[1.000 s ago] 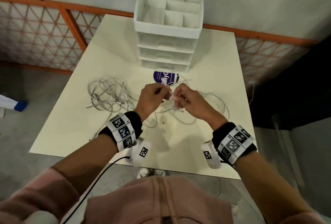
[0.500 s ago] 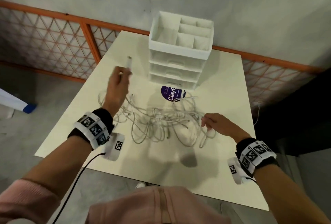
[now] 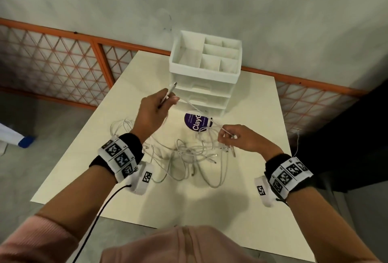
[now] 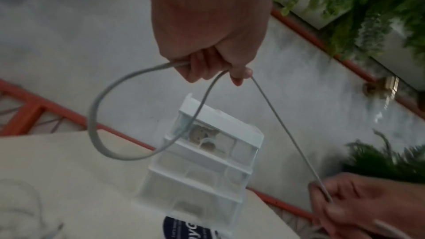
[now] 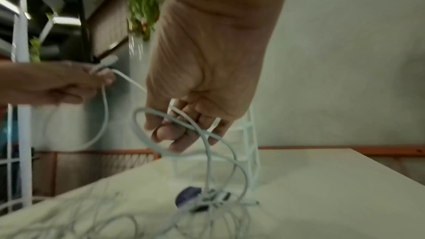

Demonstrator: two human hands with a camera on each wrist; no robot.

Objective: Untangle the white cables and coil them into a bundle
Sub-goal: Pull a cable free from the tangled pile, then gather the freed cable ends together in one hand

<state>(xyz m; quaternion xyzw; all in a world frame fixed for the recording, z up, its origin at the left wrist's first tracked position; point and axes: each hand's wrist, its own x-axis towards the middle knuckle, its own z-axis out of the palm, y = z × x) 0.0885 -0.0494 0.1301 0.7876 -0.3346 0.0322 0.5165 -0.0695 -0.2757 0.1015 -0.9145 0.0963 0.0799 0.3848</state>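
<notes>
Left hand is gripping one white cable near its plug, raised in front of the drawer organizer; right hand is pinching the same strand above the tangle. I am judging: mid-untangling. Next I am sliding the strand free, slowly.

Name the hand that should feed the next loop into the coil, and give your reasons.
Probably the right hand: it pinches the taut white cable just above the tangle on the table. The left hand, raised, grips the plug end and a loop, anchoring the coil.
</notes>
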